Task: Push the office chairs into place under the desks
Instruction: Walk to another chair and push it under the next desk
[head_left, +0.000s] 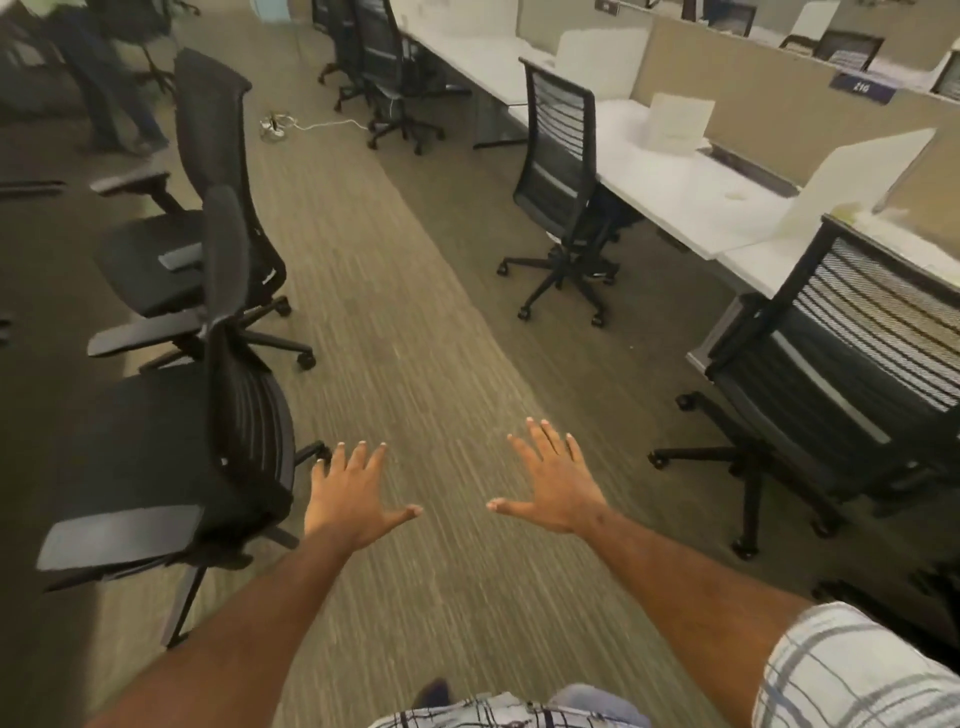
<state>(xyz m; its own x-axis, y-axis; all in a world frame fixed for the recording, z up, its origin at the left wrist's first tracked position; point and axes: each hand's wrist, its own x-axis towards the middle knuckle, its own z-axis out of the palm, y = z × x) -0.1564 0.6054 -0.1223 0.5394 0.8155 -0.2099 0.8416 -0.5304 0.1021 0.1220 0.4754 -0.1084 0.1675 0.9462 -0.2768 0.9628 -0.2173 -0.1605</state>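
Observation:
My left hand (353, 496) and my right hand (556, 483) are stretched out over the carpeted aisle, fingers spread, holding nothing. Two black office chairs stand on the left: a near one (228, 447) just left of my left hand, and a second one (208, 223) behind it. On the right, a black mesh-backed chair (563, 171) sits with its seat under the white desk (691, 192). A closer mesh chair (852, 364) stands at the desk's near end. More chairs (384, 67) line the desk further back.
A striped carpet aisle (415, 338) runs between the two chair rows. A white cable and floor socket (275, 124) lie on the carpet far ahead. A person's legs (109, 88) stand at the far left. Beige partitions (769, 104) and white dividers back the desks.

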